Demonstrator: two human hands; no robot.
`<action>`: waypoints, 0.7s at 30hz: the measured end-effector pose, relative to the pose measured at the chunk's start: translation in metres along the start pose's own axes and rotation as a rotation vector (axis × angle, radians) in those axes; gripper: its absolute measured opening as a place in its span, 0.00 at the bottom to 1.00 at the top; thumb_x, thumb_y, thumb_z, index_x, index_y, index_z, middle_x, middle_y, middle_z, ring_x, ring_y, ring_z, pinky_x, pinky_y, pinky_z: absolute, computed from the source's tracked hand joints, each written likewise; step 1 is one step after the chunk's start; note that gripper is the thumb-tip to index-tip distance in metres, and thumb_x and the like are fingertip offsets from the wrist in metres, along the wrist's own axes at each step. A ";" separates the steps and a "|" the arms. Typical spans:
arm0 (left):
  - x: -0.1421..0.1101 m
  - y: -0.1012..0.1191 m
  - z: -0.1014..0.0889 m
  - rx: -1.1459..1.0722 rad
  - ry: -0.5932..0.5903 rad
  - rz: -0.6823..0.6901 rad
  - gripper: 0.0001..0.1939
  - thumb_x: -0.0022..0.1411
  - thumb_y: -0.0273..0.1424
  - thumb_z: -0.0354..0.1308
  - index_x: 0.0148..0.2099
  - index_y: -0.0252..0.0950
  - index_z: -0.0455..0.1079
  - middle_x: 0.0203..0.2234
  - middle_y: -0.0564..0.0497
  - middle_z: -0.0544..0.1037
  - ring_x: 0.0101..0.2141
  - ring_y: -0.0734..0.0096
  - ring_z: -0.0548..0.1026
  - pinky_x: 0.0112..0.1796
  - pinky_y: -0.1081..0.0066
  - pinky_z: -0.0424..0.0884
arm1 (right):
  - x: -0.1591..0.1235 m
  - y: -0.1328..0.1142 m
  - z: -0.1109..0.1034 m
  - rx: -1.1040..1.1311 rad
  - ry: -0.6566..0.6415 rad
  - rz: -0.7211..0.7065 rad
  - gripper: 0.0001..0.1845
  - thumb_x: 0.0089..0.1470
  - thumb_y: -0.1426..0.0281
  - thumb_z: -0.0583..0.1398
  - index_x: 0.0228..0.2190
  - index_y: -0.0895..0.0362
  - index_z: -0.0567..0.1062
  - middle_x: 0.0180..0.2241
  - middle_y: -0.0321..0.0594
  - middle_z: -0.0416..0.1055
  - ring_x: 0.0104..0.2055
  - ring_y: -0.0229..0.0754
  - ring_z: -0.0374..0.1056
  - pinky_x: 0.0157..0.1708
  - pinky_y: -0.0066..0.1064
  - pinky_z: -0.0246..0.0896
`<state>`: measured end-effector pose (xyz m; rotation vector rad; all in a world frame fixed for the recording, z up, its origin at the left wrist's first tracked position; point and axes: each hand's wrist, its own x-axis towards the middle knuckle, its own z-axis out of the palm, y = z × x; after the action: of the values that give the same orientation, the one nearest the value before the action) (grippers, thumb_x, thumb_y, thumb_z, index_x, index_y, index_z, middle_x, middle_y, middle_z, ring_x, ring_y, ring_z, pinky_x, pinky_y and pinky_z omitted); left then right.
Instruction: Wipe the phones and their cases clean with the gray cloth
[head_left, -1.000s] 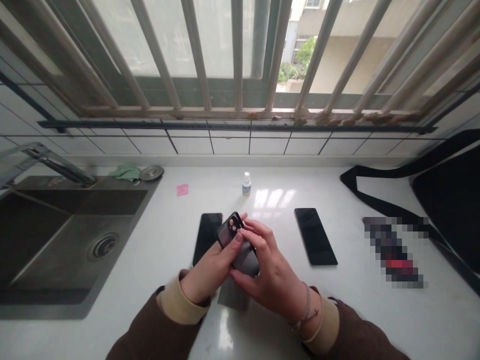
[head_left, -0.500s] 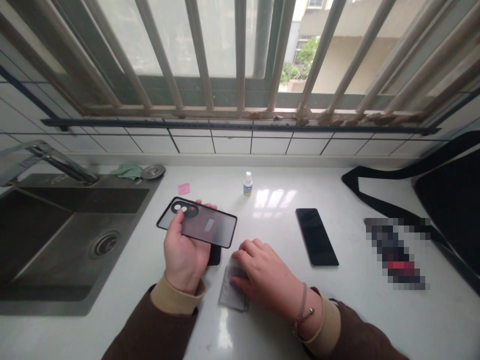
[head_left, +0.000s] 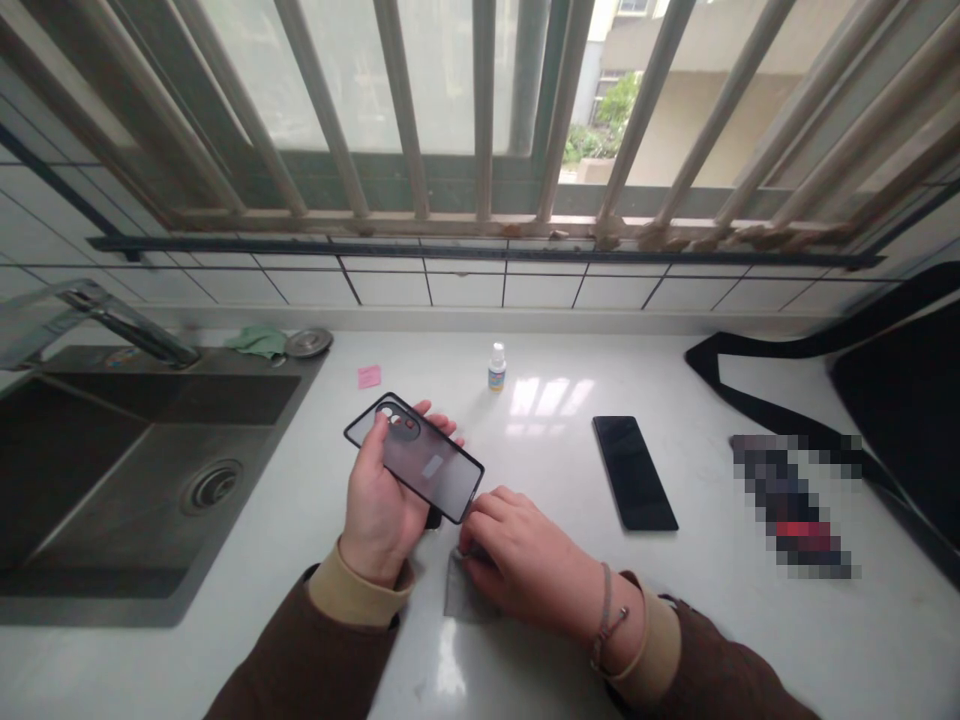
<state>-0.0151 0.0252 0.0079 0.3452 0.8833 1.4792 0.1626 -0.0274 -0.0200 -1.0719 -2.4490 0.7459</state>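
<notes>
My left hand holds a frosted, see-through phone case with a black rim, tilted, its camera cutout at the far end. Its fingers wrap behind the case. Under that hand lies a black smartphone, with only one corner showing. My right hand is curled over a grey cloth on the counter, its fingertips gripping the cloth's upper edge. A second black smartphone lies face up to the right of my right hand, untouched.
A steel sink with a tap lies to the left. A small bottle and a pink sticky note stand behind my hands. At the right lie a black bag and a pixelated object. Barred windows run along the back.
The case has turned clockwise and risen slightly in my left hand. My right hand has curled its fingers onto the cloth's edge, and the cloth now sits mostly beneath that hand.
</notes>
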 end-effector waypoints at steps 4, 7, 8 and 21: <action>0.002 0.002 0.001 -0.052 0.047 0.060 0.26 0.73 0.52 0.55 0.50 0.34 0.78 0.36 0.44 0.82 0.39 0.60 0.82 0.46 0.57 0.81 | -0.002 -0.004 -0.003 0.353 -0.030 0.053 0.11 0.63 0.77 0.62 0.45 0.53 0.74 0.39 0.37 0.78 0.41 0.42 0.74 0.43 0.33 0.68; 0.001 0.004 0.002 -0.069 0.071 0.062 0.31 0.71 0.58 0.54 0.50 0.34 0.77 0.35 0.45 0.82 0.38 0.59 0.82 0.46 0.56 0.81 | -0.001 -0.001 -0.002 0.757 -0.091 0.216 0.15 0.63 0.72 0.64 0.51 0.52 0.74 0.35 0.34 0.79 0.36 0.39 0.74 0.37 0.30 0.66; 0.001 0.004 0.002 -0.061 0.069 0.058 0.33 0.71 0.59 0.53 0.51 0.34 0.77 0.36 0.44 0.82 0.38 0.59 0.82 0.45 0.56 0.81 | 0.000 0.001 -0.002 0.912 -0.124 0.269 0.17 0.62 0.69 0.67 0.52 0.53 0.75 0.34 0.33 0.78 0.35 0.38 0.73 0.36 0.29 0.66; 0.003 -0.004 -0.007 0.136 -0.190 -0.206 0.19 0.79 0.38 0.46 0.51 0.33 0.75 0.34 0.44 0.79 0.33 0.66 0.78 0.33 0.68 0.78 | 0.009 0.021 -0.016 1.648 0.457 0.567 0.23 0.51 0.55 0.78 0.38 0.57 0.81 0.30 0.35 0.74 0.28 0.34 0.66 0.26 0.24 0.63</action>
<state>-0.0175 0.0256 -0.0005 0.4723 0.8419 1.1794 0.1772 -0.0030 -0.0187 -0.9019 -0.5323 1.8332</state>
